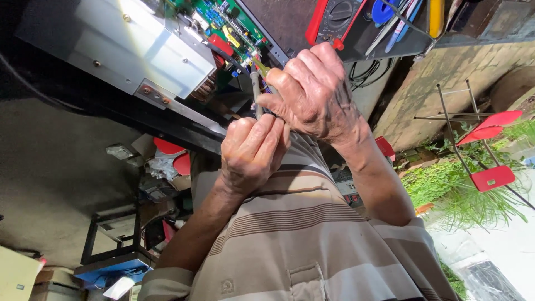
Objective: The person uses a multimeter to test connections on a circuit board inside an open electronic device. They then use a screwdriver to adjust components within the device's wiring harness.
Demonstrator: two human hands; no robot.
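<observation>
1. Nearest to us lies our beige shirt with brown stripes (301,234), filling the lower frame; both forearms rise from it.
2. Our left hand (252,151) is curled closed around the lower end of a thin grey rod-like tool (256,92).
3. Our right hand (315,92) sits just beyond, farther up, fingers pinched shut on the same tool near its yellowish tip.
4. That tool's long axis runs straight away from us, from the left hand, the nearer one, through the right towards the green circuit board (231,25).
5. Beside the board sits a bare metal housing plate (128,44); farther right, a red-cased multimeter (334,19).
</observation>
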